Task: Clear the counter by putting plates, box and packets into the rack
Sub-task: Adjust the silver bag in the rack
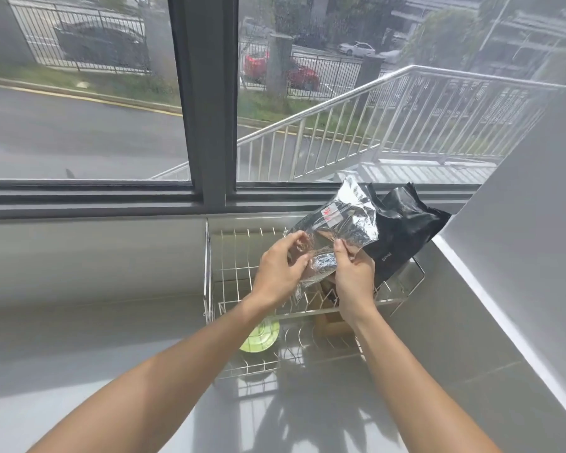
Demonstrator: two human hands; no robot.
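A silver foil packet (340, 223) is held over the upper tier of a wire rack (229, 266). My left hand (281, 266) grips its lower left edge and my right hand (353, 273) pinches its lower right edge. A black packet (402, 230) leans in the rack's right side, behind the silver one. On the lower tier a green plate (262, 338) stands in the slots, and a brown box (334, 325) sits to its right, partly hidden by my right wrist.
The rack stands on a grey counter (111, 338) against the window sill (95, 197). A white wall (520, 256) slants in close on the right. Bare counter lies to the left and in front of the rack.
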